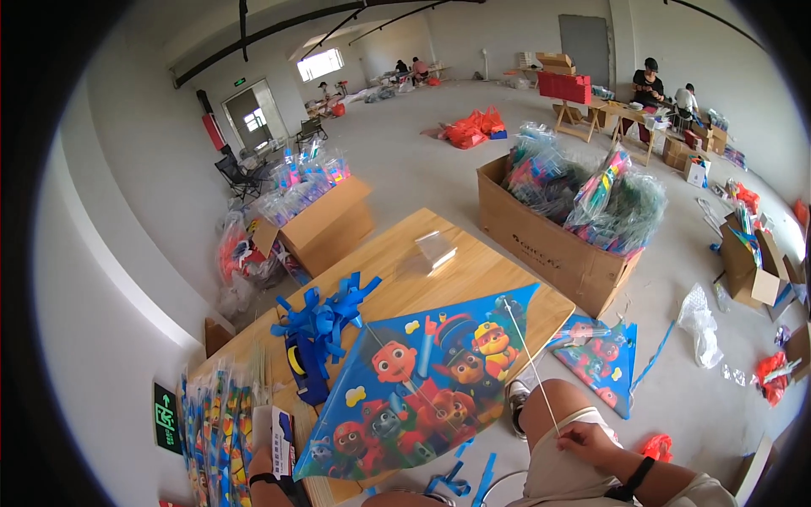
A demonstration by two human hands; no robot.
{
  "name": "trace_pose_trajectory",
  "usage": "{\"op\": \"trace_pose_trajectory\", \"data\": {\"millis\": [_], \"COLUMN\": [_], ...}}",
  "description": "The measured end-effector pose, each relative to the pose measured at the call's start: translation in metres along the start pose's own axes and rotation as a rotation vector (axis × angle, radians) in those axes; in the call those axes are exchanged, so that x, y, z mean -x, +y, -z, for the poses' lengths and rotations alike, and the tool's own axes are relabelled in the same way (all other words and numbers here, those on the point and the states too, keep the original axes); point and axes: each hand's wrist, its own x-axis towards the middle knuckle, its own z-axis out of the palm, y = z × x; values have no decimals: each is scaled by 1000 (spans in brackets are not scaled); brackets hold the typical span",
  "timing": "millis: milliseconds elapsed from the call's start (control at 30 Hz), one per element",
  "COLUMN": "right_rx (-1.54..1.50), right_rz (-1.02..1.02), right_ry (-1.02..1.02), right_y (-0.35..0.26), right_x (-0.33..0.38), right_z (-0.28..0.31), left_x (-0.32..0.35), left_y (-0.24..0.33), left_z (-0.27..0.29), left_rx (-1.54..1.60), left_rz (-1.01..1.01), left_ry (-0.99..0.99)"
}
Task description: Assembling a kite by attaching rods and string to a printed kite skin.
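Observation:
A blue kite printed with cartoon puppies spreads across the wooden table, its right corner near the table edge. My right hand is closed in a pinch on the lower end of a thin white rod. That rod slants up to the kite's right corner, where its far end lies on the fabric. At the lower left, only my left wrist and a bit of my left hand show, beside a white box. Its fingers are hidden.
Blue ribbon strips and a blue tape dispenser lie on the table's left. Bundled printed fabric stands beside it. Cartons of bagged goods flank the far side. Another kite lies right. Other people work at back tables.

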Motion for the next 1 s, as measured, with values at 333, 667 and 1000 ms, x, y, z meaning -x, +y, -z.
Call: {"op": "trace_pose_trajectory", "data": {"millis": [333,667,1000], "right_rx": [18,99,218], "right_rz": [-39,2,-43], "right_ry": [-14,-26,-19], "right_y": [-6,0,-25], "right_x": [-4,-7,-3], "right_z": [2,2,3], "left_x": [-6,-11,-40], "left_y": [0,-7,12], "left_z": [-1,4,-5], "left_rx": [37,71,102], "left_rz": [-48,-88,-176], "left_ry": [27,64,62]}}
